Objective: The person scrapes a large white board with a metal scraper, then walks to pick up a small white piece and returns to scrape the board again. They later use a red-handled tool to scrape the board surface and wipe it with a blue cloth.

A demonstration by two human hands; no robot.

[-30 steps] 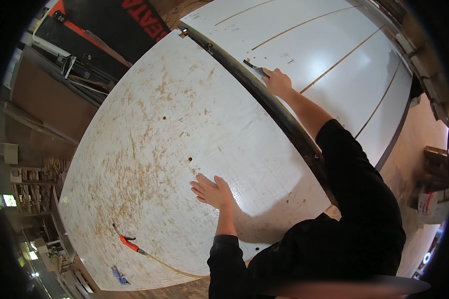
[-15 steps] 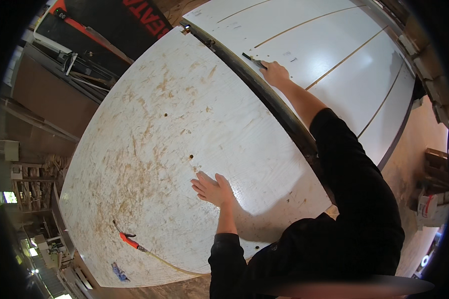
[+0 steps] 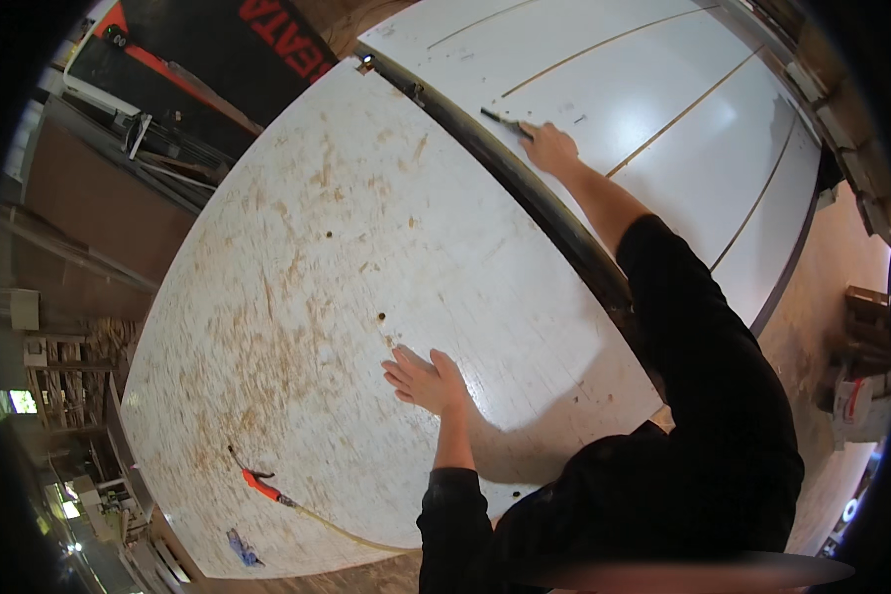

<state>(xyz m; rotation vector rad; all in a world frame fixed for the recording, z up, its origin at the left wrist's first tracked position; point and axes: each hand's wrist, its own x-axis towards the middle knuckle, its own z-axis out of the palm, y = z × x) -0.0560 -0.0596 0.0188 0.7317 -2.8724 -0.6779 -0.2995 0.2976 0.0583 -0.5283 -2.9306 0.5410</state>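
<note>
My right hand point(image 3: 550, 148) reaches far over a smooth white panel point(image 3: 643, 94) with brown grooves. Its fingers are closed on a slim dark tool point(image 3: 503, 122), whose tip points up and left, close to the panel's edge. The tool's exact kind is too small to make out. Nearer to me, my left hand point(image 3: 428, 382) rests with stretched fingers on a worn white tabletop point(image 3: 485, 287), holding nothing. Just beyond its fingers is a small dark hole point(image 3: 381, 317) in the top.
A dark channel point(image 3: 525, 188) runs between tabletop and panel. On the tabletop's near left lie a red air blow gun point(image 3: 261, 485) with a yellowish hose point(image 3: 351, 538) and a crumpled blue item point(image 3: 242, 548). Brown smears mark the top. A black-and-red machine point(image 3: 198, 74) stands far left.
The view has shifted very slightly. Both hands stay almost where they were, the right still gripping the slim dark tool and the left still flat on the tabletop.
</note>
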